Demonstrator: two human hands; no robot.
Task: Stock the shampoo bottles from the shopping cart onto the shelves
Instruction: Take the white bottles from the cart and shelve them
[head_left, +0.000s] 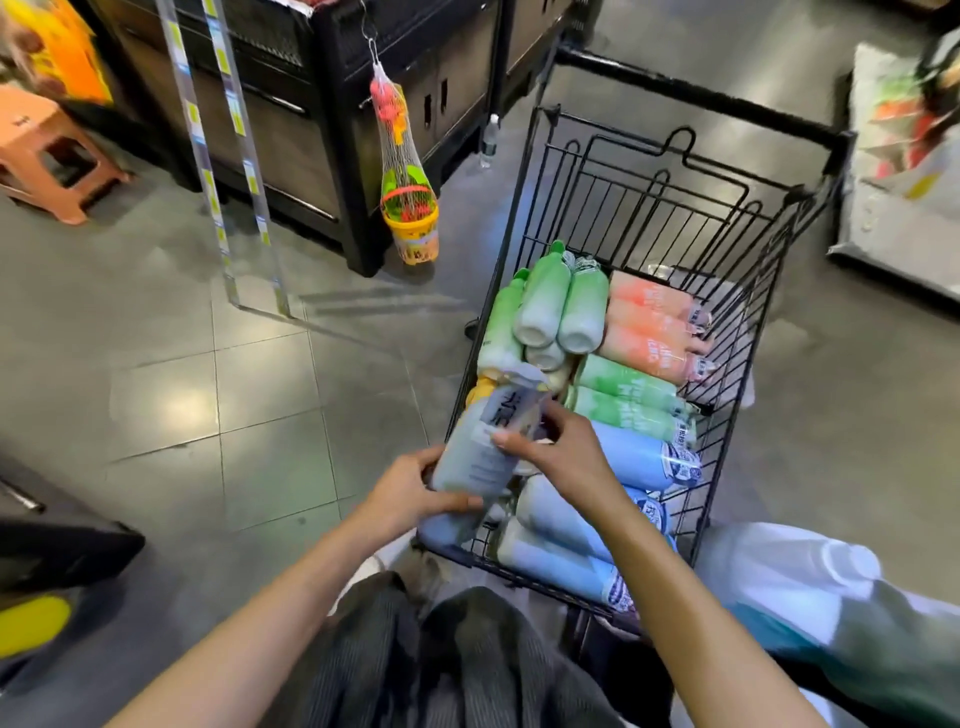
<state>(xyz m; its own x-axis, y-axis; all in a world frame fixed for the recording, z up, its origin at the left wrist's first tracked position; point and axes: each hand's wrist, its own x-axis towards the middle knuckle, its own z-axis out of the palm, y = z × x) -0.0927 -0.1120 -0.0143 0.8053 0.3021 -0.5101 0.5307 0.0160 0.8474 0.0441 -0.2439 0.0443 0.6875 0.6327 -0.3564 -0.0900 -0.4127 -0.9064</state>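
A black wire shopping cart (649, 171) stands in front of me, packed with lying shampoo bottles: green ones (545, 306) at the back left, orange ones (649, 332) at the back right, blue ones (628, 457) nearer me. A grey-blue bottle (480, 447) with a pale label is lifted over the cart's near left corner. My left hand (410, 493) grips its lower end from the left. My right hand (561, 447) pinches its upper side from the right.
A dark wooden display stand (322, 135) is at the back left, with a net bag of toys (402, 171) hanging from it. An orange plastic stool (41, 156) stands far left. A clear price strip (223, 156) hangs down. Another person's pale sleeve (800, 582) is at lower right.
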